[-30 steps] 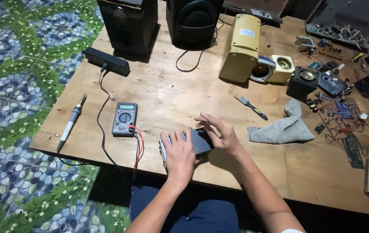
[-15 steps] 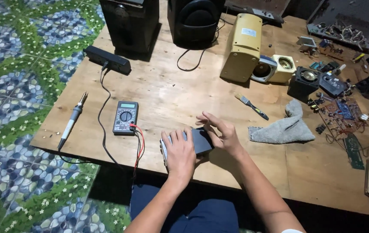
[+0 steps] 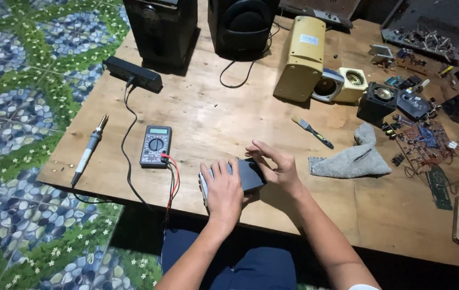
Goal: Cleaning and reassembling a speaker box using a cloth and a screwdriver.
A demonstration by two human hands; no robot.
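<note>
Resting flat, left hand (image 3: 223, 194) presses palm on small dark box (image 3: 246, 175) near table (image 3: 229, 118) front edge; right hand (image 3: 274, 167) half-open, fingers loosely spread, touching box's far side. Multimeter (image 3: 155, 145) just left.

Plywood table (image 3: 229, 123), bare, matt, grain visible. Small black box (image 3: 251, 174) of smooth, faintly glossy plastic; grey cloth (image 3: 350, 161), soft and nappy; multimeter (image 3: 156, 146) in dark matt plastic. Soldering iron (image 3: 89, 150) with metal tip, pale plastic handle; cream speaker housing (image 3: 300, 59) of smooth plastic.
</note>
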